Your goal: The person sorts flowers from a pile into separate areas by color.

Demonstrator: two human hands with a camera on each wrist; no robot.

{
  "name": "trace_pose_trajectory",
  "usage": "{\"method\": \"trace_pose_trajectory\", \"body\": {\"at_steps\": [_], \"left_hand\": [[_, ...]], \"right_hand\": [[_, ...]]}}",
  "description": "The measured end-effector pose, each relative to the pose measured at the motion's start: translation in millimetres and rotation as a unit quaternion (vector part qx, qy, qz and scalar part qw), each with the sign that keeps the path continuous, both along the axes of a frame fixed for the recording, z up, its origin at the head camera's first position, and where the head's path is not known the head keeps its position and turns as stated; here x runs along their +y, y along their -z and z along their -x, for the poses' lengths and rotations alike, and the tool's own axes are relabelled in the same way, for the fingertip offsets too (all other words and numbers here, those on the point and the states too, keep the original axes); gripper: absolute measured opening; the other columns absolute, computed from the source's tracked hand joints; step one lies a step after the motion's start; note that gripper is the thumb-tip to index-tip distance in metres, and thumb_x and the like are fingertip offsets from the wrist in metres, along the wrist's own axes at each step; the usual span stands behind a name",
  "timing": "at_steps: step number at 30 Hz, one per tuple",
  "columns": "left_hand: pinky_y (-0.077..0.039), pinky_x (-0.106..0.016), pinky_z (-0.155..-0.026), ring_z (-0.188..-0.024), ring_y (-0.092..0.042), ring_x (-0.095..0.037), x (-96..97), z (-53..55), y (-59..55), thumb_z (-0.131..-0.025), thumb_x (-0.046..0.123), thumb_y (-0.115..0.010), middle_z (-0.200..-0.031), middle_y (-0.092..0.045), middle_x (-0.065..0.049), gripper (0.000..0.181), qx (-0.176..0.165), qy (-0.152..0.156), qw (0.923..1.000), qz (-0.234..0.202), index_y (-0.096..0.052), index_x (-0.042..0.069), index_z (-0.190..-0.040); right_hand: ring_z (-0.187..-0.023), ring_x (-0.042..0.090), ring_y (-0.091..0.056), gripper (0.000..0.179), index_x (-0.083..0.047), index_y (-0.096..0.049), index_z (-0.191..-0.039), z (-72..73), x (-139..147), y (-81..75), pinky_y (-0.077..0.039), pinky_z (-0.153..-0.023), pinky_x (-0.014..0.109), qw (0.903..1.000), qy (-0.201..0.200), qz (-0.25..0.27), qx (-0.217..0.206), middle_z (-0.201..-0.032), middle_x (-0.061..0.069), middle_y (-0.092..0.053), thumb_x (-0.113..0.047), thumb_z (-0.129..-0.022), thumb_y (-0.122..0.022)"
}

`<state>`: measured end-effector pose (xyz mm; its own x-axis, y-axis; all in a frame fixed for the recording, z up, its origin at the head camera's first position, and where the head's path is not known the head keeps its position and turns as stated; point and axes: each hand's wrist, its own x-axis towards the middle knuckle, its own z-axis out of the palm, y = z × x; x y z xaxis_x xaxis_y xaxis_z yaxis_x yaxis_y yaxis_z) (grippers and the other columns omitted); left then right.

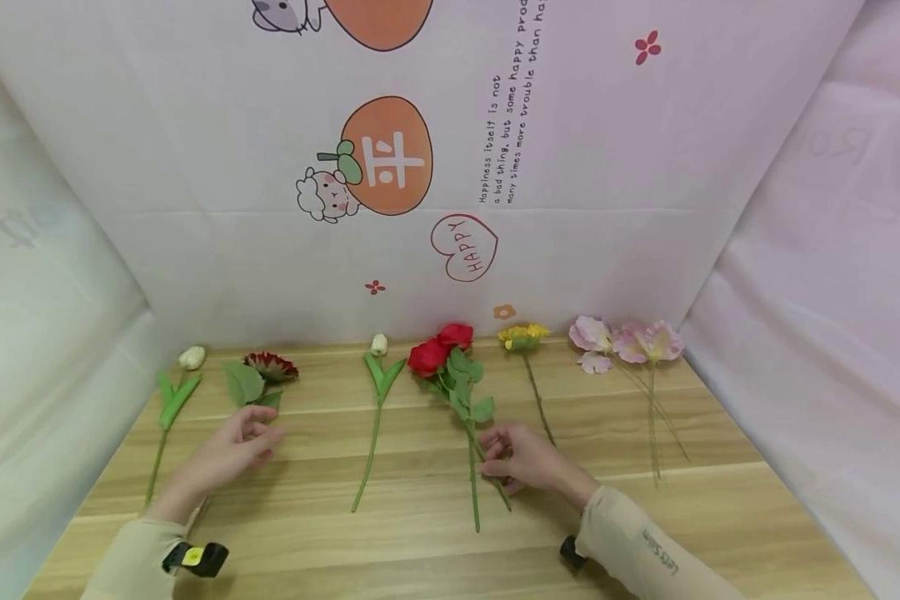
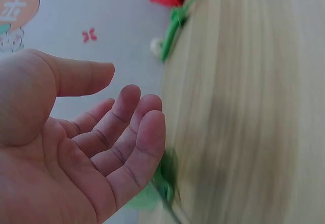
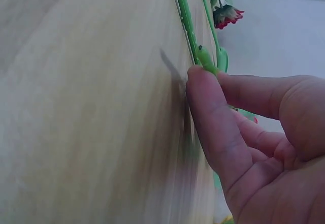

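Two red roses (image 1: 429, 357) with green leaves lie at the middle of the wooden table, their stems crossing. My right hand (image 1: 521, 457) pinches one rose stem (image 3: 205, 57) between thumb and index finger, near its lower part. The other rose's stem (image 1: 474, 492) lies on the wood beside it. On the left, my left hand (image 1: 232, 450) hovers with fingers loosely bent and nothing in the palm. It is nearest a dark red flower (image 1: 272, 367) with green leaves, whose stem is mostly hidden under the hand and forearm.
White tulips lie at far left (image 1: 192, 358) and left of the roses (image 1: 378, 346). A yellow flower (image 1: 523, 337) is just right of the roses, its lower stem behind my right hand. Pink-purple flowers (image 1: 648, 342) lie farther right. White printed cloth (image 1: 600, 208) walls the table's back and sides.
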<state>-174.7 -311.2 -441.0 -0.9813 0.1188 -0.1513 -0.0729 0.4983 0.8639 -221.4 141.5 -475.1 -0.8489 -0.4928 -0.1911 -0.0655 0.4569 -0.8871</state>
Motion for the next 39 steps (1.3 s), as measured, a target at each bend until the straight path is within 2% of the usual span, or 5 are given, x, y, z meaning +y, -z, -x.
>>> {"method": "trace_pose_trajectory", "body": {"at_steps": [7,14,20,31,39], "left_hand": [[-0.06,-0.037,-0.074,-0.093,-0.065,-0.029,-32.7,-9.2,5.5,-0.106,0.026,-0.056,-0.115,-0.061,-0.025,0.055,0.001,-0.024,0.9993,0.029,-0.036,-0.011,-0.142],[-0.059,-0.035,-0.069,-0.088,-0.064,-0.024,-47.8,-14.7,13.4,-0.106,0.022,-0.057,-0.118,-0.062,-0.027,0.055,0.0,-0.033,0.9991,0.026,-0.035,-0.013,-0.142],[-0.059,-0.035,-0.068,-0.086,-0.064,-0.024,-53.2,-17.9,17.5,-0.106,0.021,-0.056,-0.112,-0.064,-0.022,0.052,0.0,-0.03,0.9992,0.026,-0.036,-0.013,-0.14],[-0.06,-0.034,-0.072,-0.091,-0.064,-0.025,-55.2,-19.2,17.8,-0.107,0.022,-0.054,-0.114,-0.063,-0.024,0.053,-0.022,-0.035,0.9987,0.028,-0.036,-0.014,-0.141],[-0.059,-0.033,-0.07,-0.09,-0.064,-0.026,-55.9,-15.5,14.9,-0.107,0.02,-0.054,-0.112,-0.063,-0.024,0.05,-0.009,-0.033,0.9982,0.049,-0.038,-0.015,-0.139]], "right_hand": [[-0.072,0.019,-0.064,0.044,-0.002,-0.057,-0.133,2.3,0.6,0.7,-0.06,-0.052,0.039,0.9999,-0.003,-0.01,0.008,-0.098,0.01,-0.061,-0.002,-0.092,-0.074],[-0.063,0.02,-0.061,0.047,-0.003,-0.053,-0.136,3.8,-0.6,3.9,-0.059,-0.049,0.039,0.9997,-0.013,-0.016,0.012,-0.093,0.009,-0.06,-0.005,-0.093,-0.073],[-0.061,0.02,-0.061,0.049,-0.003,-0.051,-0.137,3.3,-1.7,4.2,-0.06,-0.05,0.04,0.9998,-0.011,-0.016,0.003,-0.091,0.01,-0.06,-0.006,-0.094,-0.073],[-0.059,0.02,-0.061,0.043,-0.004,-0.052,-0.137,3.8,-2.8,1.6,-0.06,-0.052,0.042,0.9997,0.005,0.002,-0.022,-0.091,0.013,-0.058,-0.012,-0.098,-0.069],[-0.059,0.021,-0.062,0.033,-0.005,-0.056,-0.132,3.6,-2.3,0.0,-0.061,-0.053,0.043,0.9992,0.023,0.018,-0.028,-0.096,0.014,-0.059,-0.015,-0.102,-0.063]]}}
